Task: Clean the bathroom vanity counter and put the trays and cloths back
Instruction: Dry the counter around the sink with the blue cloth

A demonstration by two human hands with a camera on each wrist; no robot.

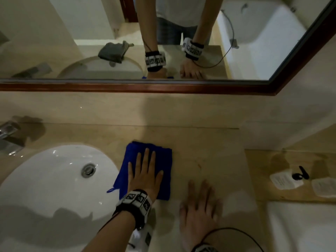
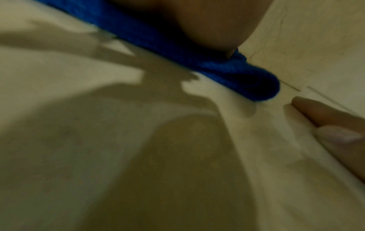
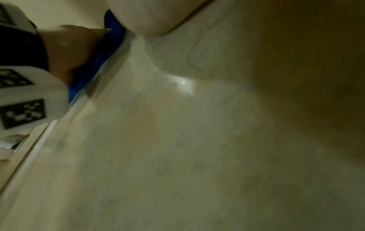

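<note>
Left hand (image 1: 144, 176) flat on the folded blue cloth (image 1: 163, 160), fingers (image 1: 146, 157) straight and slightly spread, pinching nothing. Cloth on the beige worktop (image 1: 209, 148), just right of the white sink (image 1: 54, 179), well short of the mirror (image 1: 163, 33). Right hand (image 1: 199, 208) flat on bare worktop just beside the cloth, fingers (image 1: 191, 190) straight and close together, bracing. Likely step: wiping. Best done with even palm pressure, long overlapping strokes from the back wall toward the front edge, cloth kept folded, loop tag (image 1: 111, 190) clear of the basin. Grey cloth (image 1: 113, 50) visible only as a reflection, at the sink's near rim; no trays in view.
</note>
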